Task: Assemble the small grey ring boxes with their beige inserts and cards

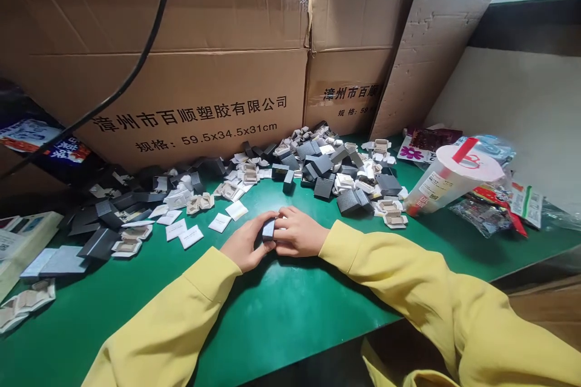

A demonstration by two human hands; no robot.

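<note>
Pinching a small grey box (269, 229) between both hands | left hand (247, 244) and right hand (297, 233) fingers closed on its ends | just in front of the box pile (318, 169) | looks light, stiff, best gripped by the sides

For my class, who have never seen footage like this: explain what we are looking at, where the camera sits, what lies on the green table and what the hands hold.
There is no machine here, only a person in yellow sleeves. The one picture comes from a camera worn on the head, looking forward and down. The left hand and right hand meet around one small dark box. On the green table lies a pile of small dark boxes and pale inserts, with white cards nearer. A lidded drink cup lies tilted at right; cardboard cartons stand behind.
</note>
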